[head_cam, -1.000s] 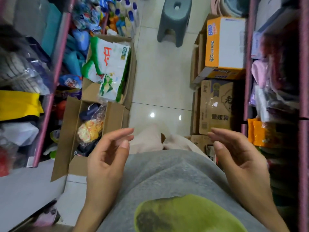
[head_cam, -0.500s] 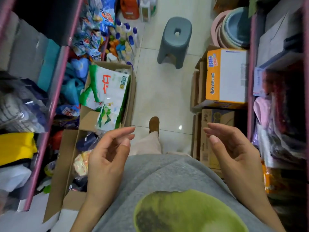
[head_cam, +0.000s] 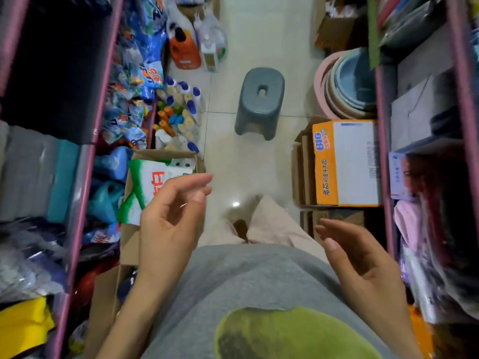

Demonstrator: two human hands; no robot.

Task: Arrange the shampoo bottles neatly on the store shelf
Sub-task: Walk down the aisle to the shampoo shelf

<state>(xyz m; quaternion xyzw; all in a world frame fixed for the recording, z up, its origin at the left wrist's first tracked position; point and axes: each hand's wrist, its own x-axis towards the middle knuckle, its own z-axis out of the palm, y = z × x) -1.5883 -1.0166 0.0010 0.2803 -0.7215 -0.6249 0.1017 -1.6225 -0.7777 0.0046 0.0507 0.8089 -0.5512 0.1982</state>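
I look down a narrow aisle with a pale tiled floor (head_cam: 261,161), glossy enough to catch a light spot. Pink-framed shelves (head_cam: 102,104) run along my left, crammed with bagged goods and blue packets; another pink-framed rack (head_cam: 464,81) lines my right, with wrapped items I cannot make out.

My left hand (head_cam: 168,229) is raised in front of my grey top, fingers loosely curled and apart, holding nothing. My right hand (head_cam: 363,265) hovers lower on the other side, fingers relaxed and slightly spread, also empty. The two are well apart.

The bottles (head_cam: 178,110) stand crowded on the floor at the foot of the left shelves, caps blue, orange and yellow, well ahead of both hands. Farther up the aisle sit an orange jug (head_cam: 184,49) and clear pump bottles (head_cam: 211,45).

A grey stool (head_cam: 259,102) stands mid-aisle, beside the bottles. An open carton (head_cam: 199,161) with a green-and-white bag (head_cam: 147,187) in it lies between my left hand and the bottles. On the right, an orange-and-white box (head_cam: 344,161) rests on stacked cartons, with nested basins (head_cam: 344,86) behind it. These narrow the passage on both sides.
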